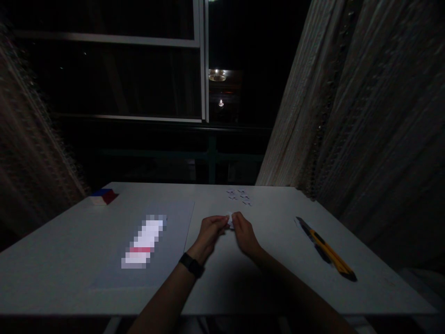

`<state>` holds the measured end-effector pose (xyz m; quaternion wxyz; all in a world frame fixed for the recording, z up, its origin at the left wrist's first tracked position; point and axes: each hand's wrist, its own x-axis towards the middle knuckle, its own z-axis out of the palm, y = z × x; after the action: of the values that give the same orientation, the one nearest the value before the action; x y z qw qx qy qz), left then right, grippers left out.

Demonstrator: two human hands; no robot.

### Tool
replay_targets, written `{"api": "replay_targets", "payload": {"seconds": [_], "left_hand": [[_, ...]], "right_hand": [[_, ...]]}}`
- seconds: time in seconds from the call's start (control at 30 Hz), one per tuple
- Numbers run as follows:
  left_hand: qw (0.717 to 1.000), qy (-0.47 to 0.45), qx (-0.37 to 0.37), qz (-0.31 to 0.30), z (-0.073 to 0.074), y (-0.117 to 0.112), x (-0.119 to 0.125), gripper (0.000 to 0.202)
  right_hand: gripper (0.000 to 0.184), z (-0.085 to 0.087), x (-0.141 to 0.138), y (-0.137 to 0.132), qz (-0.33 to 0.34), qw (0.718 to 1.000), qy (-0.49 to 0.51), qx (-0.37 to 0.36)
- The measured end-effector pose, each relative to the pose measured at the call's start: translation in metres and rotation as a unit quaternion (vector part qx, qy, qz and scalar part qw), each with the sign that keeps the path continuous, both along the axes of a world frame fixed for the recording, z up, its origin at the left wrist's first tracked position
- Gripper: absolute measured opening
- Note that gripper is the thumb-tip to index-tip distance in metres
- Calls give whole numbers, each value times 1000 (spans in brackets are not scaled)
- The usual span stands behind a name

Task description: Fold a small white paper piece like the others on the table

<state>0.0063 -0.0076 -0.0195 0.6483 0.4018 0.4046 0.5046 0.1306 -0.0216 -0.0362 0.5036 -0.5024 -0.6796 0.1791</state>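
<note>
Over the middle of the white table, my left hand (212, 228) and my right hand (244, 230) meet around a small white piece (230, 220) that looks like paper. Fingers of both hands are closed on it, and most of it is hidden between them. A dark band circles my left wrist. Just beyond my hands, several small white pieces with dark marks (238, 196) lie in two rows on the table. Too little light reaches them to make out the marks.
The white table (278, 287) carries a yellow and black utility knife (327, 248) on the right. A large pale sheet (177, 236) lies left, with a bright, pixelated phone-like shape (144, 241) on it. A blue, white and red block (103, 196) stands far left. Curtains (295, 93) flank a dark window.
</note>
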Motion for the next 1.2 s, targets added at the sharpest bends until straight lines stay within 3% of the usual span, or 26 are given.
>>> {"api": "replay_targets", "payload": {"seconds": [0.37, 0.93, 1.2], "left_hand": [[999, -14, -28, 8, -2, 2, -1, 29], [1000, 14, 8, 6, -3, 2, 0, 30], [996, -58, -61, -9, -3, 2, -2, 28]], "right_hand": [[31, 1, -1, 0, -9, 1000, -10, -1], [31, -2, -2, 1, -11, 1000, 22, -16], [30, 3, -3, -2, -6, 1000, 25, -16]]}}
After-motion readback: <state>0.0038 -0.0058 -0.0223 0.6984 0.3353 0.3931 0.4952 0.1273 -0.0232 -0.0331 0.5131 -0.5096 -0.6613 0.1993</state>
